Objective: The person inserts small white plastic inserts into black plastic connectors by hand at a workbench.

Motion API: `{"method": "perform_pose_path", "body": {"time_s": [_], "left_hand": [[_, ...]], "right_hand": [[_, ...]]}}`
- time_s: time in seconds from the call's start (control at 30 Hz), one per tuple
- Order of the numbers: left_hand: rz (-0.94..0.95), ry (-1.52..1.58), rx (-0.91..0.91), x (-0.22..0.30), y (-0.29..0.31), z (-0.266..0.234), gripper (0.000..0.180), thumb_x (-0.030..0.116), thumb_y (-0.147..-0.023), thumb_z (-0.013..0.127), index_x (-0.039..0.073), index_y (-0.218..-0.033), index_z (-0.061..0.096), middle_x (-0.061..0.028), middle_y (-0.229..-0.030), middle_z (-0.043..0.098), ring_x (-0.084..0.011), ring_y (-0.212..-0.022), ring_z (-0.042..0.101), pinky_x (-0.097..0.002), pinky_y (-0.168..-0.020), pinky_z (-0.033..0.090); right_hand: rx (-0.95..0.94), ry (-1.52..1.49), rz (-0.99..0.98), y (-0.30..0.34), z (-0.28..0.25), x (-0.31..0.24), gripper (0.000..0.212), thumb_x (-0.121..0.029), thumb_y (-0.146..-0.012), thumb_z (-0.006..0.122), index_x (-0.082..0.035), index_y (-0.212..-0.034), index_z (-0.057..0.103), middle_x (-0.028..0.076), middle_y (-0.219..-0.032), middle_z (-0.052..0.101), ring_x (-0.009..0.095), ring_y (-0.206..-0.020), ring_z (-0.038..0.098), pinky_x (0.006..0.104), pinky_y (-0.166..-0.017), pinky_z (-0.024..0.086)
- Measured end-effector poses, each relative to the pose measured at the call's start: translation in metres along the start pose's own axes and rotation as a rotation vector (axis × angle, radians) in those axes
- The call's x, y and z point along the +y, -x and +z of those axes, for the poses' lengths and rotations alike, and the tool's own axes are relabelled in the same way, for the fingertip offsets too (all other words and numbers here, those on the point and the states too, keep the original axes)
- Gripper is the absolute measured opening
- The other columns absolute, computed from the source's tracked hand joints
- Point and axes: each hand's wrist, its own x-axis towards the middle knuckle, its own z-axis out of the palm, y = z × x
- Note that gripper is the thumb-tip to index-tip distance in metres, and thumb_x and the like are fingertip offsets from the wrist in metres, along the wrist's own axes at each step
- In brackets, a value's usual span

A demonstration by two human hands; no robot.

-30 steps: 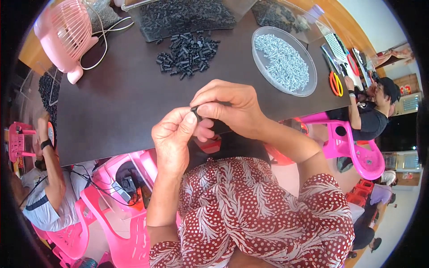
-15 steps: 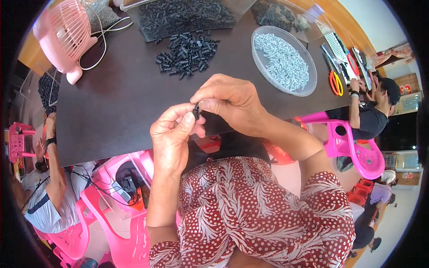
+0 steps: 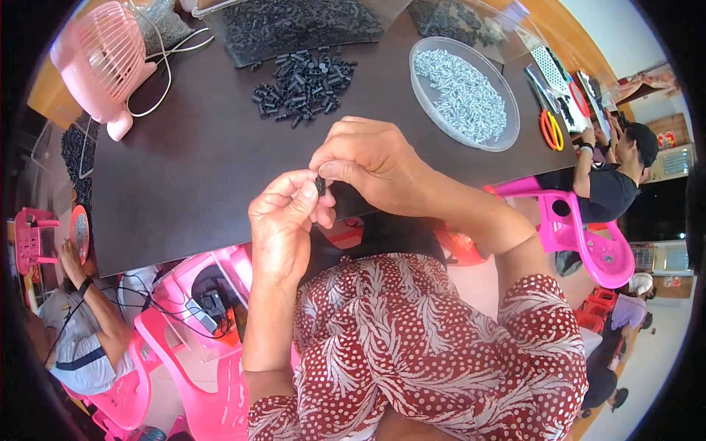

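Observation:
Over the near edge of the dark table, my left hand pinches a small black plastic part upright between thumb and forefinger. My right hand reaches in from the right. Its thumb and forefinger are closed at the top end of that part, and whatever lies between these fingertips is hidden. Beyond my hands lies a loose pile of similar small black plastic parts. To the right, a round clear plastic dish holds many small silvery screws.
A clear bin of black parts stands behind the pile. At the far left is a pink fan with a white cord. Orange-handled scissors lie right of the dish. Co-workers sit at left and right; pink plastic chairs stand around.
Both my hands stay together, and the black part appears slightly turned, showing more of its side. The co-worker at left has drawn an arm back toward a red-rimmed dish.

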Motion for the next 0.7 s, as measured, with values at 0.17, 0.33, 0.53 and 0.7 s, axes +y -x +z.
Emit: {"method": "perform_pose_path", "body": {"time_s": [0.17, 0.33, 0.53, 0.7], "left_hand": [[-0.054, 0.041, -0.014, 0.002, 0.0, 0.0, 0.015, 0.008, -0.087, 0.054, -0.004, -0.095, 0.059, -0.0121, -0.076, 0.061, -0.0153, -0.057, 0.055, -0.0274, -0.056, 0.046], [-0.114, 0.116, -0.052, 0.002, -0.002, -0.002, 0.015, 0.01, -0.087, 0.055, -0.003, -0.093, 0.059, -0.0121, -0.077, 0.061, -0.0156, -0.057, 0.053, -0.0301, -0.056, 0.044], [-0.147, 0.148, -0.057, 0.001, -0.003, -0.002, 0.014, 0.011, -0.087, 0.056, -0.002, -0.091, 0.058, -0.0118, -0.076, 0.06, -0.0156, -0.057, 0.05, -0.0312, -0.055, 0.042], [-0.156, 0.187, -0.029, 0.002, -0.003, -0.001, 0.013, 0.011, -0.086, 0.057, -0.001, -0.088, 0.058, -0.0124, -0.075, 0.06, -0.0161, -0.056, 0.05, -0.0316, -0.055, 0.041]], "right_hand": [[-0.02, 0.099, -0.073, -0.005, 0.0, -0.003, 0.006, -0.009, -0.072, 0.058, -0.004, -0.068, 0.058, 0.011, -0.069, 0.057, 0.03, -0.067, 0.055, 0.0404, -0.062, 0.044], [-0.074, 0.135, -0.067, -0.007, 0.0, 0.001, 0.008, -0.011, -0.07, 0.059, -0.004, -0.066, 0.058, 0.012, -0.067, 0.057, 0.031, -0.068, 0.056, 0.0408, -0.062, 0.044], [-0.119, 0.211, -0.069, -0.009, -0.001, -0.001, 0.008, -0.013, -0.066, 0.061, -0.005, -0.063, 0.059, 0.012, -0.066, 0.058, 0.031, -0.069, 0.057, 0.0408, -0.062, 0.045], [-0.148, 0.233, -0.076, -0.01, -0.004, -0.007, 0.009, -0.013, -0.066, 0.06, -0.005, -0.062, 0.059, 0.012, -0.066, 0.058, 0.031, -0.069, 0.057, 0.0407, -0.062, 0.045]]}}
